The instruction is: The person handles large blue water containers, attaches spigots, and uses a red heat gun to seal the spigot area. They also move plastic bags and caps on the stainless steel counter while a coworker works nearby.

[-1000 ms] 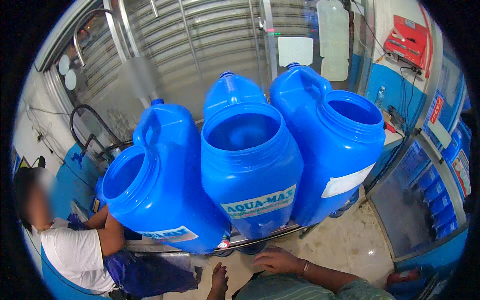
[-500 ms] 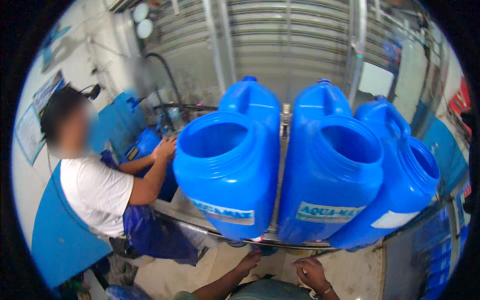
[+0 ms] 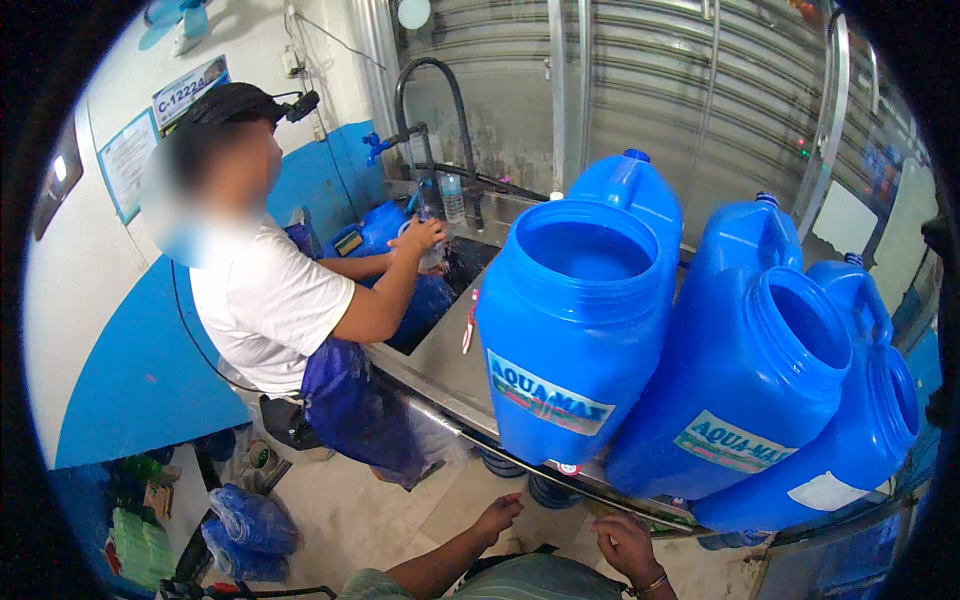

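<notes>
My left hand (image 3: 497,518) hangs low in front of my body, its fingers loosely bent and apart, with nothing in it. My right hand (image 3: 626,547) is beside it, fingers loose and a little curled, also holding nothing. Neither touches the counter. Ahead of my hands, three big blue plastic water jugs stand on the metal counter: the left jug (image 3: 560,345), the middle jug (image 3: 745,385) and the right jug (image 3: 850,450). Each has a wide uncapped mouth, a moulded handle and a small capped spout at the back. The right one leans somewhat.
At the left a co-worker (image 3: 275,290) in a white shirt works with both hands at a sink (image 3: 470,255). A blue container (image 3: 380,228), a clear bottle (image 3: 453,200) and a black hose (image 3: 462,105) are there. A red-and-white toothbrush-like item (image 3: 470,322) lies on the metal counter (image 3: 425,365). Blue plastic-wrapped bundles (image 3: 250,530) lie on the floor.
My view has swung to the left, so the jugs appear further right and more of the sink and co-worker shows. My hands remain low and empty.
</notes>
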The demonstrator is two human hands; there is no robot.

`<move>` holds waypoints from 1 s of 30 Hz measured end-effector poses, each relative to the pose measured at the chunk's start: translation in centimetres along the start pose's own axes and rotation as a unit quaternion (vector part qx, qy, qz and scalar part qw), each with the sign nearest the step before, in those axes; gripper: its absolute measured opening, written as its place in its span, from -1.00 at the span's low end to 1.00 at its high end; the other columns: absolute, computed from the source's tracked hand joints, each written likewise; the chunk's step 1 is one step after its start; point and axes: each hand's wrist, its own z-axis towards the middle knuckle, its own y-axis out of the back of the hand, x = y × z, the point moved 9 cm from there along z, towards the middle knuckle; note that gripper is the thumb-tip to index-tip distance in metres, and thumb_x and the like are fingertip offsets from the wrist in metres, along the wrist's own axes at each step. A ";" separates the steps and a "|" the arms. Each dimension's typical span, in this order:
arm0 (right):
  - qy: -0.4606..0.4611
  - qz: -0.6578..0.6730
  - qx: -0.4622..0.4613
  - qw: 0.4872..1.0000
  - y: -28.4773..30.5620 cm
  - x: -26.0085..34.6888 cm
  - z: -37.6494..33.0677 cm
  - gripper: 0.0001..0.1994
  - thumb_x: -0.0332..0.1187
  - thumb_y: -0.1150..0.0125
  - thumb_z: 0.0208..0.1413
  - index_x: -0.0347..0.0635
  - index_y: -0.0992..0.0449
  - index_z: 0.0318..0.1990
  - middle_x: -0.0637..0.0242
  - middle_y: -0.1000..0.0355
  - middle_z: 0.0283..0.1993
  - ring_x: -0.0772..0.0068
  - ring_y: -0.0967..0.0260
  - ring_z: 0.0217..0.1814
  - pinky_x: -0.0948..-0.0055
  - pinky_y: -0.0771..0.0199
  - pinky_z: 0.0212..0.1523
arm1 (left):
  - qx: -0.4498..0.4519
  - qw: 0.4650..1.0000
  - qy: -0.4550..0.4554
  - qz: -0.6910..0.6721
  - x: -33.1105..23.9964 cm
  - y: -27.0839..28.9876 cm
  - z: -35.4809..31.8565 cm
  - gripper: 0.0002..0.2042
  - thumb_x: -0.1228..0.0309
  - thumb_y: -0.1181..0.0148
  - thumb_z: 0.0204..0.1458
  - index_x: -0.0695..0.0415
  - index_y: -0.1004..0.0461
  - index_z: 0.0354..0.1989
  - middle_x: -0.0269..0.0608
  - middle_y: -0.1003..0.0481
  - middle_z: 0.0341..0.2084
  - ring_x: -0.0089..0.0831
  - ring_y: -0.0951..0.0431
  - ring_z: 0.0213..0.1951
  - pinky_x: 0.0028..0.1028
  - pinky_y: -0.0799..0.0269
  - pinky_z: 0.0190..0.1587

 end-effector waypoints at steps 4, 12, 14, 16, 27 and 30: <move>-0.003 -0.001 0.013 1.000 -0.6 0.3 0.1 -0.79 -0.44 -0.21 -0.04 0.08 -0.61 -0.23 0.36 -0.51 -0.23 0.27 -0.46 -0.23 0.27 -0.46 -0.16 | -0.001 1.000 0.010 0.001 1.1 0.7 0.2 -0.44 0.23 -0.19 0.05 -0.06 -0.23 0.26 -0.32 -0.35 0.06 -0.41 -0.30 0.08 -0.27 -0.16 0.10; -0.039 0.005 0.016 0.999 -0.9 -0.3 -0.3 -0.81 -0.48 -0.19 -0.06 0.01 -0.59 -0.27 0.29 -0.51 -0.23 0.22 -0.44 -0.19 0.25 -0.44 -0.14 | -0.009 0.998 -0.035 0.042 -1.0 -0.3 0.4 -0.49 0.25 -0.19 0.03 0.04 -0.31 0.19 -0.34 -0.42 -0.16 -0.57 -0.34 -0.20 -0.50 -0.26 -0.21; -0.042 -0.006 0.003 0.999 -0.8 -1.0 -1.2 -0.79 -0.49 -0.17 -0.06 0.01 -0.60 -0.26 0.29 -0.51 -0.21 0.23 -0.44 -0.16 0.24 -0.44 -0.10 | 0.029 0.996 -0.083 0.017 -3.7 -1.9 -1.1 -0.51 0.26 -0.18 0.03 0.06 -0.32 0.17 -0.29 -0.42 -0.13 -0.53 -0.37 -0.19 -0.48 -0.29 -0.18; -0.007 -0.023 -0.019 1.000 -1.0 -1.5 -1.9 -0.78 -0.52 -0.16 -0.07 -0.02 -0.59 -0.25 0.24 -0.51 -0.21 0.17 -0.44 -0.19 0.22 -0.44 -0.12 | 0.041 0.991 -0.125 0.022 -2.6 -2.2 0.5 -0.50 0.26 -0.17 0.05 0.08 -0.30 0.19 -0.26 -0.39 -0.04 -0.47 -0.36 -0.09 -0.41 -0.28 -0.07; -0.048 -0.094 -0.053 0.993 2.9 -4.4 -6.1 -0.82 -0.58 -0.16 -0.09 -0.11 -0.51 -0.31 0.20 -0.50 -0.26 0.12 -0.45 -0.23 0.19 -0.44 -0.18 | 0.052 0.971 -0.091 0.215 2.4 -5.6 3.3 -0.38 0.45 -0.32 -0.11 0.10 -0.26 0.20 -0.16 -0.40 -0.01 -0.32 -0.39 0.04 -0.32 -0.35 0.07; -0.051 -0.107 -0.155 0.981 7.7 -5.3 -9.5 -0.85 -0.62 -0.18 -0.12 -0.14 -0.51 -0.38 0.18 -0.49 -0.32 0.16 -0.43 -0.28 0.30 -0.39 -0.26 | 0.200 0.966 -0.048 0.159 3.1 -9.5 3.7 -0.40 0.44 -0.23 -0.05 0.10 -0.21 0.23 -0.16 -0.34 0.08 -0.30 -0.34 0.12 -0.32 -0.30 0.11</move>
